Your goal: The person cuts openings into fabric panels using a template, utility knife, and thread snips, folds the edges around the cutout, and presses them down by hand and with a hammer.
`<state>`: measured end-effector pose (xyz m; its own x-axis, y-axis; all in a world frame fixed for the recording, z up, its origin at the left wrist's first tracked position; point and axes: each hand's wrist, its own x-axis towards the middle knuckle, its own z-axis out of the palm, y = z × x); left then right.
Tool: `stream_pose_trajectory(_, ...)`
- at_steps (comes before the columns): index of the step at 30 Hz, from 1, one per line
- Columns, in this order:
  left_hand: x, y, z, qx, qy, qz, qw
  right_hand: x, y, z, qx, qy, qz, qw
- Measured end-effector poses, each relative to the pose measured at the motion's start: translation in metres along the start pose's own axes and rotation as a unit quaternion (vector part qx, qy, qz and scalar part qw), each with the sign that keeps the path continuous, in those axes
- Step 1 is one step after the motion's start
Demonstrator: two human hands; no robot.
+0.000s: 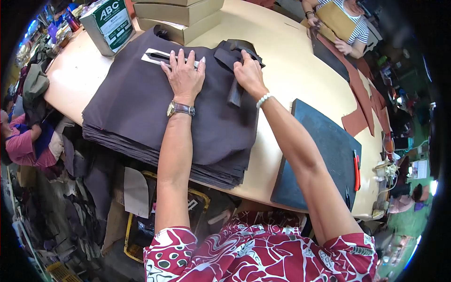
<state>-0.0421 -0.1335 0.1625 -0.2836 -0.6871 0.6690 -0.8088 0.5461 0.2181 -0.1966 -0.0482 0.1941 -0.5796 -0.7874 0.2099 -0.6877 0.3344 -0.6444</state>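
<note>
A thick stack of dark fabric sheets [136,103] lies on the pale table. My left hand [184,77] rests flat on it with fingers spread, over a white template [151,57] that has a dark slot. At the stack's upper right, my right hand [249,74] is closed, with its index finger extended, on a dark hammer-like tool. The tool's dark handle [235,94] points down toward me, and its head is partly hidden. Small dark pieces [225,57] lie beside that hand.
A green and white can [108,28] and cardboard boxes [181,21] stand at the back. On the right are a dark board [310,155], red-handled pliers [357,173] and brown pieces [355,123]. Other people are at the far right [345,23] and left [33,141].
</note>
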Motion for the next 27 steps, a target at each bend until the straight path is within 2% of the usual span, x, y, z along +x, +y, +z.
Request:
stream_pose_trajectory(2, 0.001, 0.0, 0.0, 0.008, -0.004, 0.001, 1.0, -0.022, -0.02, -0.018, -0.003, -0.063, 0.031, 0.997)
stream_pose_trajectory(4, 0.0, 0.0, 0.0, 0.012, -0.006, 0.005, 1.0, -0.032, -0.016, -0.013, -0.013, -0.069, 0.022, 0.997)
stream_pose_trajectory(8, -0.001, 0.0, -0.001, 0.003, 0.004, 0.014, 1.0, -0.053, -0.012, -0.01, -0.019, -0.022, 0.008, 1.0)
stream_pose_trajectory(10, 0.001, -0.001, 0.0, 0.009, 0.004, 0.016, 1.0, -0.076, -0.023, -0.023, -0.024, -0.002, -0.042, 0.999)
stream_pose_trajectory(14, 0.0, -0.003, 0.002, 0.016, 0.007, 0.022, 1.0, -0.118, -0.033, -0.042, 0.092, -0.141, -0.036, 0.985)
stream_pose_trajectory(15, 0.0, -0.002, 0.001, 0.013, 0.007, 0.023, 1.0, -0.121, -0.031, -0.039, 0.113, -0.148, -0.023, 0.982)
stream_pose_trajectory(18, -0.001, -0.001, 0.0, 0.011, -0.008, 0.014, 1.0, -0.106, -0.013, -0.024, 0.095, -0.121, -0.061, 0.986)
stream_pose_trajectory(19, -0.001, -0.001, -0.001, 0.013, -0.014, 0.01, 1.0, -0.091, -0.014, -0.024, 0.095, -0.14, -0.047, 0.984)
stream_pose_trajectory(22, -0.001, -0.001, -0.001, 0.009, -0.009, 0.008, 1.0, -0.034, -0.004, -0.005, 0.095, -0.076, -0.037, 0.992)
stream_pose_trajectory(25, 0.0, 0.0, -0.001, 0.015, -0.012, 0.008, 1.0, 0.004, -0.009, -0.005, 0.072, -0.035, 0.08, 0.994)
stream_pose_trajectory(27, 0.003, -0.002, -0.001, 0.023, -0.012, 0.008, 1.0, -0.006, -0.011, -0.01, 0.066, -0.023, 0.041, 0.997)
